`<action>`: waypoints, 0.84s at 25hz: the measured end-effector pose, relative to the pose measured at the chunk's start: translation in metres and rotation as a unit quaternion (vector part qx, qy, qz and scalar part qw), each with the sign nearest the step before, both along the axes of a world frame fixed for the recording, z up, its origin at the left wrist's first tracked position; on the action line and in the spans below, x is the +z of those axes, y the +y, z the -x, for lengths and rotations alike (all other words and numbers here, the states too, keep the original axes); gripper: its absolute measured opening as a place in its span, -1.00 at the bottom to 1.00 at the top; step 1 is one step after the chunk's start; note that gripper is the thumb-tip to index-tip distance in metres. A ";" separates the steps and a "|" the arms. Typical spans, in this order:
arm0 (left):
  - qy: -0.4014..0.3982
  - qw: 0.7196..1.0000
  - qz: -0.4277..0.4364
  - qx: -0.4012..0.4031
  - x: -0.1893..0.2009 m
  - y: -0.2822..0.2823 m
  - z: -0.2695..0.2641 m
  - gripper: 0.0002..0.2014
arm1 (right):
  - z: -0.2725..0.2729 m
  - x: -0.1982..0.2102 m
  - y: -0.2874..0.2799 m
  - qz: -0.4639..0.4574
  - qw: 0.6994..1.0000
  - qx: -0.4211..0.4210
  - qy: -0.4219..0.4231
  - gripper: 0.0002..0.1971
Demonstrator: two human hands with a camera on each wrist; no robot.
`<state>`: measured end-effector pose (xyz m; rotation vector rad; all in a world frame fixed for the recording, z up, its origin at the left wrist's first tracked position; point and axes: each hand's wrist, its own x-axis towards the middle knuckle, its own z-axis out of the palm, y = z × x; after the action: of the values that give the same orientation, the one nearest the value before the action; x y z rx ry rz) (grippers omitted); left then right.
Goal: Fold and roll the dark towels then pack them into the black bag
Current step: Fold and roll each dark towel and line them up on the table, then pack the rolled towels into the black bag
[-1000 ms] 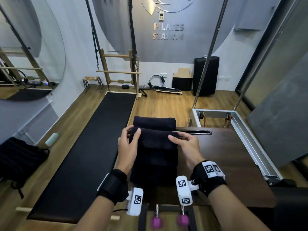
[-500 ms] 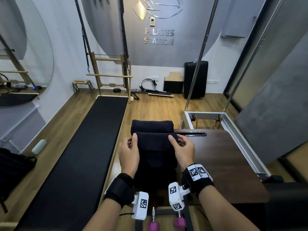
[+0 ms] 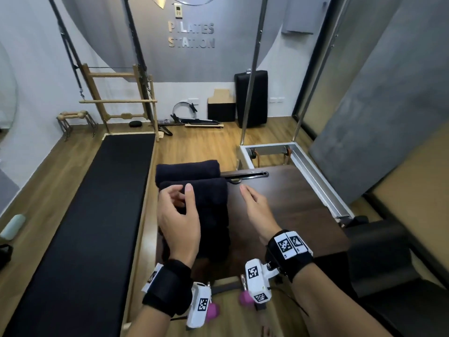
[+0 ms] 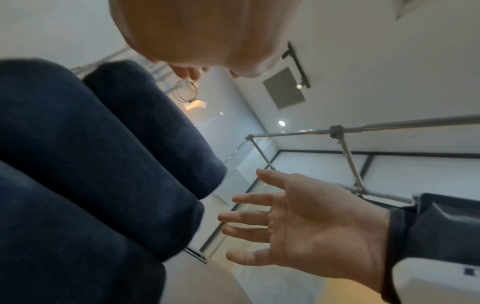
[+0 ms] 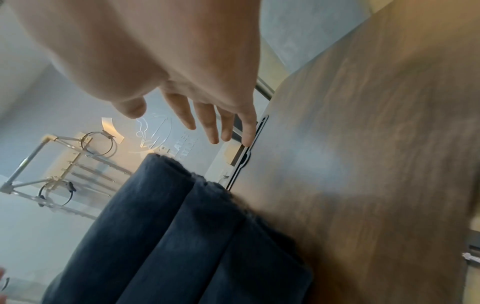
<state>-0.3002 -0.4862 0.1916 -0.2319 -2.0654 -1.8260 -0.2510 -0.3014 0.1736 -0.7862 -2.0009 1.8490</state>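
Note:
A rolled dark towel (image 3: 187,169) lies at the far left corner of the brown table (image 3: 291,210). Against it lies a second dark towel (image 3: 206,193), rolled at its far end, its folded length running back toward me. My left hand (image 3: 179,193) hovers over the left end of this roll with loosely curled fingers and holds nothing. My right hand (image 3: 250,200) is off the towel to its right, above the table, fingers straight and spread. The left wrist view shows both rolls (image 4: 109,164) and the open right palm (image 4: 306,222). The right wrist view shows the towels' end (image 5: 187,236).
A long black mat (image 3: 80,227) runs along the floor left of the table. A dark bag-like shape (image 3: 4,254) shows at the left edge, near a pale green roll (image 3: 13,226). A metal frame (image 3: 313,173) borders the table's right side.
Both hands have let go of the nearer roll. The right hand has moved right, off the towel and over the table. The left hand has lifted slightly.

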 end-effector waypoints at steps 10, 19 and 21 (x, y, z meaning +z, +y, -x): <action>-0.087 0.847 0.214 -0.480 -0.044 0.181 -0.120 -0.62 | -0.232 -0.029 0.123 0.042 0.976 -0.194 -0.089 -0.67; -0.141 0.620 0.334 -0.696 -0.090 0.371 -0.392 -0.65 | -0.558 -0.107 0.203 0.154 0.860 -0.461 -0.152 -0.74; -0.134 0.580 0.361 -0.718 -0.102 0.399 -0.458 -0.66 | -0.620 -0.121 0.208 0.185 0.829 -0.506 -0.151 -0.78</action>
<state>0.1575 -0.0871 0.0895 -2.6383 -2.9718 -1.2148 0.3688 -0.0936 0.0528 -1.8758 -0.9107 1.4488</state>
